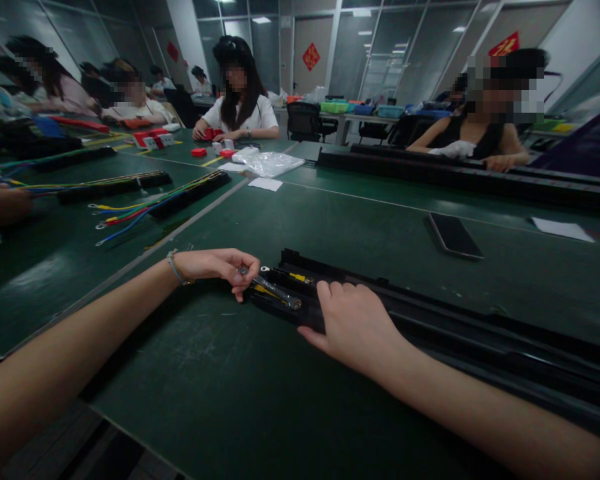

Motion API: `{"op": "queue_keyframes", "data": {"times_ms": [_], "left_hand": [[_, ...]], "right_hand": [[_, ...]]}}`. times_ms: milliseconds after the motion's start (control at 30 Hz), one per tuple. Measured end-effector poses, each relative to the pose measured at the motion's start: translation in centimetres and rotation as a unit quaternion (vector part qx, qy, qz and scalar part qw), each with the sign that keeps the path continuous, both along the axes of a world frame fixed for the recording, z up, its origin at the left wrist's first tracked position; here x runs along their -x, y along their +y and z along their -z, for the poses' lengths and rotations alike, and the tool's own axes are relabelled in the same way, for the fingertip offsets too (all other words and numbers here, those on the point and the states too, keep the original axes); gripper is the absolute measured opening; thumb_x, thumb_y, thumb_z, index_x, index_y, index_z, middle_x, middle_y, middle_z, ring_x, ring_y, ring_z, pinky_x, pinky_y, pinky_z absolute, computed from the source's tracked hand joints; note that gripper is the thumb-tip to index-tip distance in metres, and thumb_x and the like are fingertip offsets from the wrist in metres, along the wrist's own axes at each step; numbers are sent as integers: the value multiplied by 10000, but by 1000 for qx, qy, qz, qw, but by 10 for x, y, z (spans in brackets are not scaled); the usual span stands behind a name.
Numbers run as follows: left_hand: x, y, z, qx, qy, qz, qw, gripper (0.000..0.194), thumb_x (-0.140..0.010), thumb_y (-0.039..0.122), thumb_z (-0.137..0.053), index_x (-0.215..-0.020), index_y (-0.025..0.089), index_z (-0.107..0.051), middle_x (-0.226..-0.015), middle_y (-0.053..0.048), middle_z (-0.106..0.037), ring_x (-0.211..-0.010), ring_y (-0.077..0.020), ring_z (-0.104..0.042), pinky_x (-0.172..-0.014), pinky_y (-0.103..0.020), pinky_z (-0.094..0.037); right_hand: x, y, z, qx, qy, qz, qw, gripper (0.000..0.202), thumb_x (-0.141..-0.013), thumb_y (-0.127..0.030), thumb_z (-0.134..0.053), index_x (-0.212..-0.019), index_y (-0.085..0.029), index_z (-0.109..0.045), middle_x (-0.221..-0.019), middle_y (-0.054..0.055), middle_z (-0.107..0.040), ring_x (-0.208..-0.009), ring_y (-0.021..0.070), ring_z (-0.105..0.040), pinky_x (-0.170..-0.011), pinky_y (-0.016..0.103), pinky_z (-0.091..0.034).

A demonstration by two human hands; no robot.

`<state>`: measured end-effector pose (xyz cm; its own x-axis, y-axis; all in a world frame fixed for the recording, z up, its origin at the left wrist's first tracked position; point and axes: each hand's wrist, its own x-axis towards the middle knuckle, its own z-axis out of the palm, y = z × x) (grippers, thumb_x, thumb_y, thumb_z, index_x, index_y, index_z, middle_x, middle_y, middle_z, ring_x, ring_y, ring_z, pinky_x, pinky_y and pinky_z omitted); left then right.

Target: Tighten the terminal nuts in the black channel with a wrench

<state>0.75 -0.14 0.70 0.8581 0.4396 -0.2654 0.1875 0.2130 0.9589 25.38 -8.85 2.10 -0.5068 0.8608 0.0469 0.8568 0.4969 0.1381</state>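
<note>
My left hand (235, 268) is closed on a silver wrench (279, 292). The wrench's far end lies over the near end of a long black housing (445, 317), which runs off to the right. Inside that end are yellow-sleeved wires (299, 277), one tipped with a ring terminal (265, 269). Wrapped over the housing just right of the wrench, my right hand (353, 320) grips it with the thumb on the near side.
A black phone (454, 235) lies beyond the housing. At left are bundles of coloured wires (125, 217) on black strips. Clear plastic bags (273, 163) and paper lie farther back. Several people sit around the green table (205, 387).
</note>
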Motion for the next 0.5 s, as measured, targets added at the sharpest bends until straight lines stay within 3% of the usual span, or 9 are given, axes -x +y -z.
{"op": "queue_keyframes", "data": {"times_ms": [500], "left_hand": [[-1, -1, -1, -4, -1, -1, 1000, 136, -674, 181, -606, -734, 136, -493, -684, 14, -436, -574, -104, -439, -668, -310, -495]], "right_hand": [[0, 0, 0, -2, -6, -1, 1000, 503, -715, -559, -385, -933, -123, -510, -795, 118, -579, -721, 223, -533, -642, 347, -390]]}}
